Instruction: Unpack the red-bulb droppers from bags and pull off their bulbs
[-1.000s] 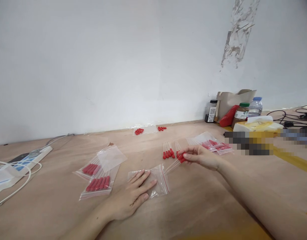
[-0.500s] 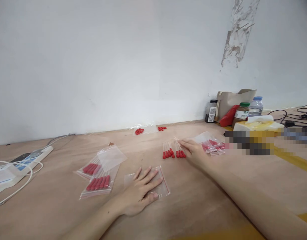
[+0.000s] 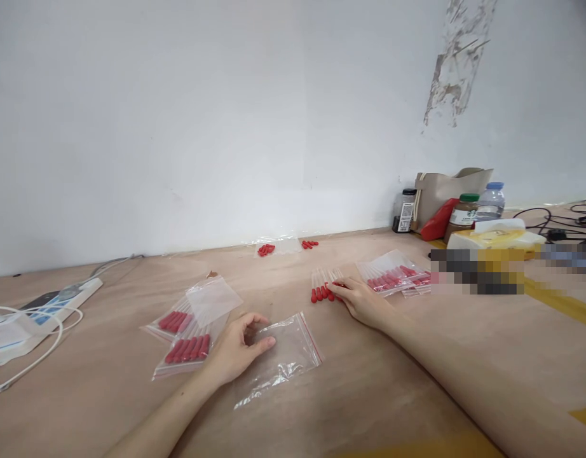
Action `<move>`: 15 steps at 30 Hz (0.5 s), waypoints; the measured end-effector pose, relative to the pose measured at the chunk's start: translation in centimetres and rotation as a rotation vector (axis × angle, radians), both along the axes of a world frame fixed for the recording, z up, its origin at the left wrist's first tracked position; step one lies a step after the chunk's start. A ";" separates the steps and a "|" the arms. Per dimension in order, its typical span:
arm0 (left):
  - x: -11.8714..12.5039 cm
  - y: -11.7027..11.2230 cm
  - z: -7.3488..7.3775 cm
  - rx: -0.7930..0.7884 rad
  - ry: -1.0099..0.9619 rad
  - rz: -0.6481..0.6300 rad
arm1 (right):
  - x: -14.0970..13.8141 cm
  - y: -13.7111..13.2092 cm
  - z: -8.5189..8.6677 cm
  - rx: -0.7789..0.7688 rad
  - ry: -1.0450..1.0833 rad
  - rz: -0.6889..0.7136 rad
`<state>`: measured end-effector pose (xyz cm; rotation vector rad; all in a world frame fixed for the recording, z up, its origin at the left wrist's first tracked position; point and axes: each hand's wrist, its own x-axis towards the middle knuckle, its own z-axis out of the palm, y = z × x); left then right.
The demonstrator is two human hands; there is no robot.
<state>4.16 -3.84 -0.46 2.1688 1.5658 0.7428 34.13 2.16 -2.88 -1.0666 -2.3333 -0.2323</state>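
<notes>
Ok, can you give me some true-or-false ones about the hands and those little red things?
1. The left hand pinches the edge of an empty clear bag with its fingers. True.
2. The right hand is up in the air, touching nothing. False: it rests on the loose red-topped droppers.
3. Filled bags of red-topped droppers lie to the left of the left hand. True.
4. The tissue box is blue. False: it is yellow, with a white tissue sticking out.
</notes>
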 end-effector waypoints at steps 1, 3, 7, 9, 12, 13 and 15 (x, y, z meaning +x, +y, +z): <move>-0.2 0.1 -0.1 -0.022 -0.021 0.000 | -0.1 -0.1 0.0 0.006 -0.009 -0.012; -0.5 0.2 -0.2 -0.070 -0.051 0.001 | -0.2 -0.4 0.1 0.014 -0.039 -0.037; -0.8 0.2 -0.3 -0.183 -0.130 0.011 | -0.2 -0.8 0.2 0.011 -0.038 -0.095; -0.7 0.1 -0.4 -0.257 -0.156 0.003 | -0.1 -0.9 0.1 0.011 0.009 -0.136; -0.5 -0.1 -0.6 -0.277 -0.128 -0.030 | 0.2 -1.0 -0.2 0.013 0.088 -0.165; -0.6 0.1 -0.5 -0.239 -0.114 -0.033 | 0.3 -1.0 -0.3 0.013 0.113 -0.168; -1.2 0.8 0.0 -0.120 -0.110 0.010 | 0.3 -0.9 -0.5 0.013 0.154 -0.169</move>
